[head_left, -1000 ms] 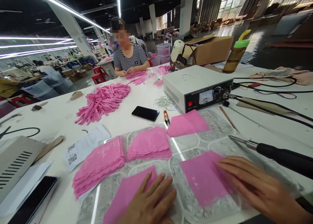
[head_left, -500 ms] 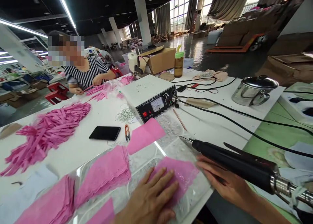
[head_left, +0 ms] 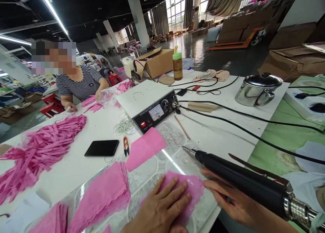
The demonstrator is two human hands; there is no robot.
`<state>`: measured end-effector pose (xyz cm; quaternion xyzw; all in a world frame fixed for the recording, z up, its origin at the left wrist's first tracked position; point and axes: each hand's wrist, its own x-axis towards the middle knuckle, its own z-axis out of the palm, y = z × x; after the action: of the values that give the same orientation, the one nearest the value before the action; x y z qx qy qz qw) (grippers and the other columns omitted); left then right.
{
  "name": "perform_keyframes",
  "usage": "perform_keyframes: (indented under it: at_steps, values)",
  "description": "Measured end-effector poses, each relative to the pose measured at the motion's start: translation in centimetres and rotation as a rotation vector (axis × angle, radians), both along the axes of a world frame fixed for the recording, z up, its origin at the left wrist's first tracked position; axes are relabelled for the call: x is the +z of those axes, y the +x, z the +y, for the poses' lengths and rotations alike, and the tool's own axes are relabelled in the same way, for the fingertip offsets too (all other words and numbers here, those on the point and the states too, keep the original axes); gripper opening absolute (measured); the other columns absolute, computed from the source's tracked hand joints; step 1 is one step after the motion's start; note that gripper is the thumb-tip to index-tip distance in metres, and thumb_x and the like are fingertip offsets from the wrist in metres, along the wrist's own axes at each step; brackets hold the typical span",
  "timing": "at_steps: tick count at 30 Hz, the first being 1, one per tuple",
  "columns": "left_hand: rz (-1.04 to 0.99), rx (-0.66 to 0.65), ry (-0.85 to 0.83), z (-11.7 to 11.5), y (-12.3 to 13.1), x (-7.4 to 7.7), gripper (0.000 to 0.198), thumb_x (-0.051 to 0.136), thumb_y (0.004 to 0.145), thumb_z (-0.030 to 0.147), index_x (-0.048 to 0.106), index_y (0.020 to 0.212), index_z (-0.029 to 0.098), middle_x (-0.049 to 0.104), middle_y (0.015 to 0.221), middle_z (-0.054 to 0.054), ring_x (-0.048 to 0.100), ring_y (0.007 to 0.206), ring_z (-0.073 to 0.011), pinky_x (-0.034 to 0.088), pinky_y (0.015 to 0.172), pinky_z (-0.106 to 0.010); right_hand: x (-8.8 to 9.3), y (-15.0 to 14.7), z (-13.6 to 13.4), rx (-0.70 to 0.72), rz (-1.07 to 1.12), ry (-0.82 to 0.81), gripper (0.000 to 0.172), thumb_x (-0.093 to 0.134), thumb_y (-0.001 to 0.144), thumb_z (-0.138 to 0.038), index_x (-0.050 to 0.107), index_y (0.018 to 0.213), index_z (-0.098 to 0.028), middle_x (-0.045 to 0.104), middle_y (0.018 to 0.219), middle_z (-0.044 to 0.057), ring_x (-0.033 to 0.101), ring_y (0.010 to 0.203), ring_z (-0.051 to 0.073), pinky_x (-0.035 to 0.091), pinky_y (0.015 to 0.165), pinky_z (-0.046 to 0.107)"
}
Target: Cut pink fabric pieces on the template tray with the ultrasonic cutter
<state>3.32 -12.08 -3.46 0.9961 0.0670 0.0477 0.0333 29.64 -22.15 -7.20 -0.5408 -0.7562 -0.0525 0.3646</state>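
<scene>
My left hand point(head_left: 162, 206) lies flat with fingers spread on a pink fabric piece point(head_left: 195, 189), pressing it onto a clear patterned sheet point(head_left: 144, 173). At the piece's right edge, the fingertips of my right hand point(head_left: 233, 199) pinch the fabric. A black pen-shaped tool point(head_left: 238, 178) with a pointed metal tip passes over that hand and hides part of it; no finger shows wrapped round it. Beyond my left hand are a single pink piece point(head_left: 146, 148) and a stack of pink pieces point(head_left: 104, 192). Another pink stack point(head_left: 50, 221) is cut off at the lower left.
A control box point(head_left: 152, 104) with a dial stands ahead, its black cable point(head_left: 223, 123) running right. Nearby are orange thread snips point(head_left: 126, 146), a phone point(head_left: 101, 148), a bottle point(head_left: 177, 67) and a steel mug point(head_left: 256, 90). Pink strips point(head_left: 50, 145) lie left; a co-worker point(head_left: 78, 82) sits beyond.
The view has shifted a little to the right. My right fingertips have come to the fabric's edge, while my left hand stays flat on it. The co-worker's hands have moved apart from the strip.
</scene>
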Motion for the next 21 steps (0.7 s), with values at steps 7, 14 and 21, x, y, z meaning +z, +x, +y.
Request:
perform_keyframes:
  at_steps: [7, 14, 21]
  values:
    - [-0.073, 0.072, -0.077, 0.0, 1.2, 1.4, 0.043, 0.041, 0.101, 0.032, 0.041, 0.141, 0.017, 0.055, 0.137, -0.009, 0.043, 0.135, -0.0218, 0.03, 0.115, -0.043, 0.3, -0.3, 0.0, -0.023, 0.041, -0.005, 0.026, 0.06, 0.089, -0.017, 0.065, 0.114, -0.025, 0.066, 0.118, 0.003, 0.061, 0.113, 0.022, 0.042, 0.108, 0.035]
    - [-0.212, 0.372, -0.4, 0.8, 5.2, 2.0, 0.017, 0.054, 0.09, 0.014, 0.065, 0.1, 0.02, 0.063, 0.1, -0.005, 0.06, 0.094, -0.0195, 0.05, 0.088, -0.038, 0.3, -0.4, -0.1, 0.001, 0.073, -0.012, 0.025, 0.06, 0.088, -0.017, 0.065, 0.111, -0.026, 0.066, 0.119, 0.002, 0.06, 0.114, 0.021, 0.044, 0.106, 0.032]
    - [-0.16, 0.484, -0.462, 1.5, 7.5, 1.3, 0.015, 0.063, 0.078, 0.007, 0.065, 0.084, 0.02, 0.061, 0.093, -0.002, 0.058, 0.091, -0.02, 0.045, 0.086, -0.042, 0.2, -0.3, -0.2, 0.025, 0.077, 0.01, 0.026, 0.058, 0.089, -0.014, 0.065, 0.113, -0.023, 0.065, 0.121, 0.005, 0.058, 0.116, 0.021, 0.042, 0.108, 0.034]
